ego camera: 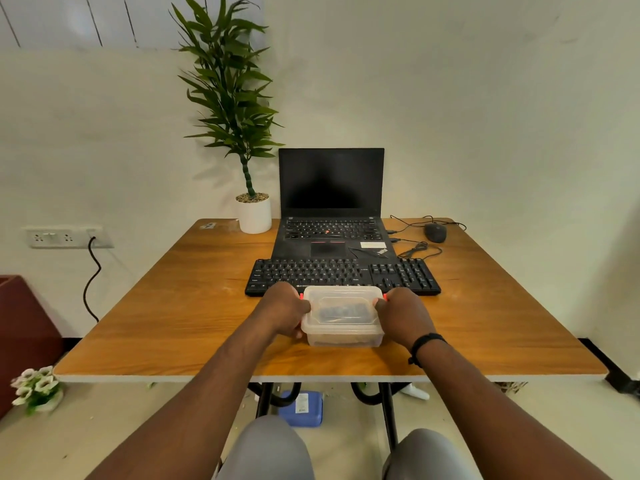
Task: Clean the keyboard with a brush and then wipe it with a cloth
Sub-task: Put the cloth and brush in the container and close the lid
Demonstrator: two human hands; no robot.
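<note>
A black keyboard [346,273] lies across the wooden table [173,306], just in front of an open laptop. Nearer to me stands a clear plastic box [343,317] with its lid on and red clips at both ends. Dark things show dimly through the lid; I cannot tell what they are. My left hand [282,308] grips the box's left end and my right hand [403,315] grips its right end. The box covers a little of the keyboard's front edge. No brush or cloth shows in the open.
The black laptop [330,216] stands open behind the keyboard, screen dark. A potted plant [254,214] is at the back left, a wired mouse [435,232] and cables at the back right. A blue can [301,408] sits under the table.
</note>
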